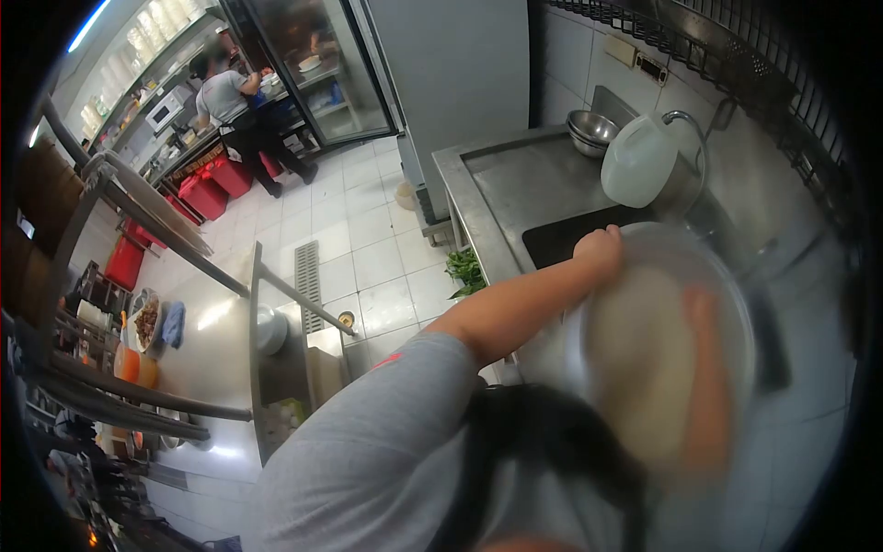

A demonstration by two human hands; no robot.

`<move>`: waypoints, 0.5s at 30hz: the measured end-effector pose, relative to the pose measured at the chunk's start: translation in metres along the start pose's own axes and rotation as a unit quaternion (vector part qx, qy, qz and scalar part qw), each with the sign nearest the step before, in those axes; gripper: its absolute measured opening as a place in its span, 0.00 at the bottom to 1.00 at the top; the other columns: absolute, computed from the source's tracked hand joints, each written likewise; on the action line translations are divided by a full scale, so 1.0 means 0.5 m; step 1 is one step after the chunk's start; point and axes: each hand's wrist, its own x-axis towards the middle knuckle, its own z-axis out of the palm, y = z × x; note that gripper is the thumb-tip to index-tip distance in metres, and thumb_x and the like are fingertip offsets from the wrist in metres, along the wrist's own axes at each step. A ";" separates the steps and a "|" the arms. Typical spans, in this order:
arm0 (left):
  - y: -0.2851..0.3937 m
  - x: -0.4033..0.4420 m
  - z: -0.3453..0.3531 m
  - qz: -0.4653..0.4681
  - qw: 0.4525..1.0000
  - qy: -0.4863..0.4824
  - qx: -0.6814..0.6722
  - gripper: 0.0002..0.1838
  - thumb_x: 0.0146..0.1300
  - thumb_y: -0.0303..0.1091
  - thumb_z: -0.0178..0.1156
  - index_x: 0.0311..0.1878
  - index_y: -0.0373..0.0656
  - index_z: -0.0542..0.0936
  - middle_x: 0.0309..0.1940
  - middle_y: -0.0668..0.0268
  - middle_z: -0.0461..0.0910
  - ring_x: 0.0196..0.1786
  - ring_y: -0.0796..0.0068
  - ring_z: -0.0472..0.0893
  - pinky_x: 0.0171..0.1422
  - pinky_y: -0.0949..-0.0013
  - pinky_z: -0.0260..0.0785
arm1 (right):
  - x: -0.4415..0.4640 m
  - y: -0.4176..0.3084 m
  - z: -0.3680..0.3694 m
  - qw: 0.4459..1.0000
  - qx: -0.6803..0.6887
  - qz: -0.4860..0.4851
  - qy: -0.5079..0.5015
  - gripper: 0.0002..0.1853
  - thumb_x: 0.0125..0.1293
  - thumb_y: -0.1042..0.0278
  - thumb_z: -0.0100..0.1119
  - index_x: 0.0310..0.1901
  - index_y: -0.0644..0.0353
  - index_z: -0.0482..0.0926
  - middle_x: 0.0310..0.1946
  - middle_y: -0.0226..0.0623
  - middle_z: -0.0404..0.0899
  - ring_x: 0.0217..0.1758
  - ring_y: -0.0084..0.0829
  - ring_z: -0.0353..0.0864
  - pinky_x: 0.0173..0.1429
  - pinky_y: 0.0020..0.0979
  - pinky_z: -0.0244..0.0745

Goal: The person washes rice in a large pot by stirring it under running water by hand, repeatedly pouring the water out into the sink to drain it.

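Observation:
A large round metal pot (577,354) stands at the sink on the right. Pale, cloudy contents (639,359) fill much of it, too smeared to name exactly. My left hand (600,253) is closed on the pot's far-left rim. Over the contents, inside the rim, is my right hand (701,308); motion blurs its fingers, so their grip does not show. Just beyond the pot, a translucent plastic jug (636,161) is tilted on the sink's edge.
Stacked metal bowls (593,132) sit on the steel counter (515,184) behind the sink. Green leaves (467,273) stick out beside the counter. A steel table (216,359) with food trays is at left. Another person (230,101) stands near red bins (204,191).

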 end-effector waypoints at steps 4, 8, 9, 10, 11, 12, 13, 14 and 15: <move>0.005 -0.005 -0.009 -0.005 1.000 -0.007 0.002 0.24 0.49 0.28 0.60 0.50 0.32 0.65 0.43 0.48 0.75 0.48 0.53 0.77 0.49 0.59 0.72 | 0.114 0.103 0.064 0.724 0.557 0.387 -0.130 0.11 0.61 0.58 0.54 0.26 0.53 0.74 0.18 0.28 0.72 0.20 0.26 0.72 0.24 0.28 0.66; 0.000 0.000 0.004 -0.002 1.000 -0.003 0.020 0.28 0.47 0.29 0.61 0.51 0.32 0.63 0.43 0.49 0.74 0.48 0.55 0.77 0.49 0.60 0.72 | 0.108 -0.002 -0.111 0.578 0.733 0.345 -0.101 0.12 0.61 0.55 0.55 0.25 0.51 0.73 0.17 0.25 0.70 0.18 0.20 0.70 0.22 0.24 0.63; 0.002 -0.004 0.003 0.003 1.000 0.003 0.028 0.27 0.47 0.29 0.62 0.50 0.32 0.63 0.43 0.49 0.74 0.48 0.55 0.77 0.49 0.61 0.72 | 0.095 -0.022 -0.158 0.594 0.732 0.310 -0.125 0.13 0.61 0.54 0.55 0.25 0.50 0.73 0.17 0.24 0.69 0.17 0.19 0.69 0.21 0.23 0.62; 0.006 -0.008 0.001 0.000 1.000 0.007 0.030 0.27 0.46 0.29 0.62 0.50 0.32 0.64 0.43 0.49 0.74 0.48 0.55 0.77 0.49 0.61 0.72 | 0.067 -0.031 -0.186 0.620 0.713 0.287 -0.154 0.12 0.60 0.55 0.57 0.26 0.51 0.74 0.17 0.25 0.70 0.18 0.21 0.70 0.22 0.24 0.64; 0.009 -0.012 -0.002 -0.003 0.999 0.011 0.032 0.27 0.46 0.29 0.62 0.49 0.32 0.64 0.43 0.49 0.74 0.48 0.55 0.77 0.49 0.61 0.72 | 0.039 -0.038 -0.213 0.646 0.694 0.262 -0.182 0.11 0.58 0.56 0.59 0.27 0.53 0.74 0.17 0.27 0.71 0.19 0.23 0.71 0.24 0.25 0.65; 0.012 -0.014 -0.001 -0.005 0.999 0.014 0.033 0.27 0.45 0.29 0.63 0.49 0.32 0.64 0.44 0.49 0.74 0.48 0.55 0.77 0.49 0.62 0.72 | 0.002 -0.038 -0.224 0.669 0.672 0.238 -0.210 0.10 0.57 0.57 0.60 0.28 0.54 0.75 0.18 0.28 0.72 0.20 0.25 0.73 0.25 0.27 0.67; 0.015 -0.015 0.001 -0.005 0.999 0.017 0.033 0.27 0.46 0.29 0.62 0.49 0.32 0.64 0.44 0.49 0.74 0.48 0.55 0.77 0.49 0.62 0.72 | -0.033 -0.034 -0.223 0.822 0.494 0.188 -0.213 0.10 0.55 0.60 0.61 0.30 0.56 0.76 0.19 0.31 0.73 0.22 0.28 0.74 0.27 0.29 0.68; 0.016 -0.015 0.003 -0.005 0.999 0.021 0.032 0.26 0.46 0.29 0.62 0.49 0.32 0.64 0.44 0.50 0.74 0.48 0.55 0.77 0.49 0.63 0.72 | -0.065 -0.034 -0.216 0.927 0.289 0.125 -0.205 0.10 0.53 0.62 0.62 0.32 0.58 0.76 0.20 0.34 0.74 0.24 0.31 0.75 0.29 0.30 0.69; 0.015 -0.016 0.004 -0.006 0.999 0.027 0.032 0.26 0.47 0.29 0.61 0.49 0.33 0.64 0.44 0.50 0.74 0.48 0.55 0.77 0.49 0.63 0.72 | -0.085 -0.027 -0.200 0.979 0.068 0.052 -0.185 0.11 0.51 0.64 0.63 0.34 0.60 0.77 0.21 0.36 0.75 0.25 0.34 0.76 0.32 0.32 0.70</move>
